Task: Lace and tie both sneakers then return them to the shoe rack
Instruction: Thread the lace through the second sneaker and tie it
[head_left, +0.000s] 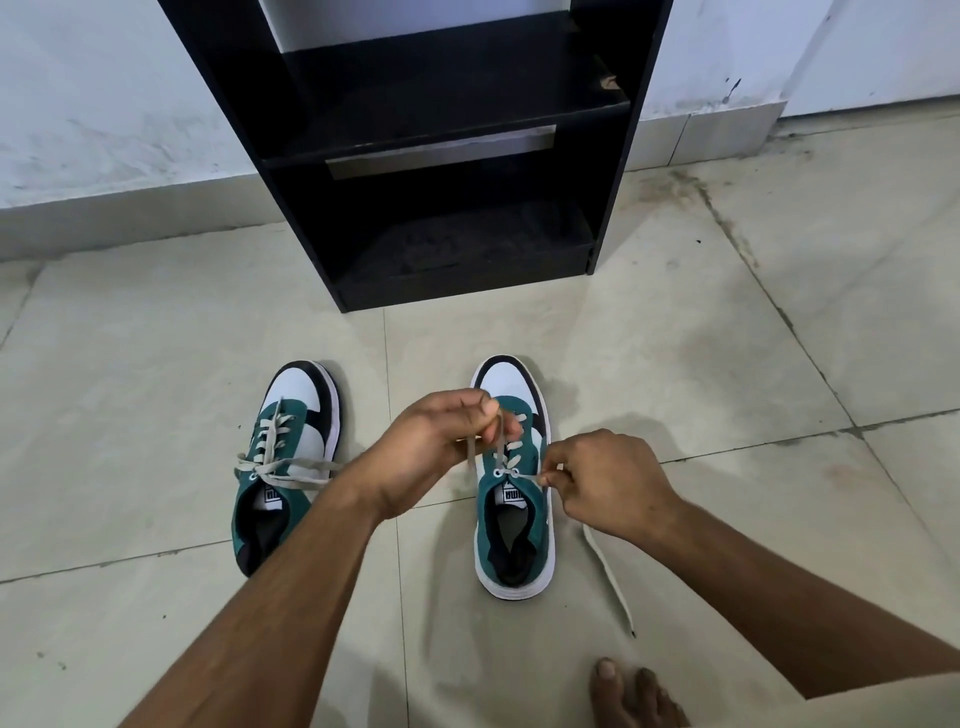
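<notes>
Two green, white and black sneakers stand side by side on the tiled floor, toes toward the black shoe rack (618, 171). The left sneaker (291, 410) is laced, with its lace crossed loosely at the top. Over the right sneaker (514, 525), my left hand (441, 441) pinches one end of the pale lace (501, 452) above the tongue. At the sneaker's right side my right hand (608, 483) pinches the other end near the top eyelets. That end's loose tail (610, 582) trails on the floor to the right.
The rack's lower shelves (467, 249) hold nothing visible. A white wall (104, 130) with a skirting runs behind it. My bare foot (634, 696) rests on the tiles at the bottom right.
</notes>
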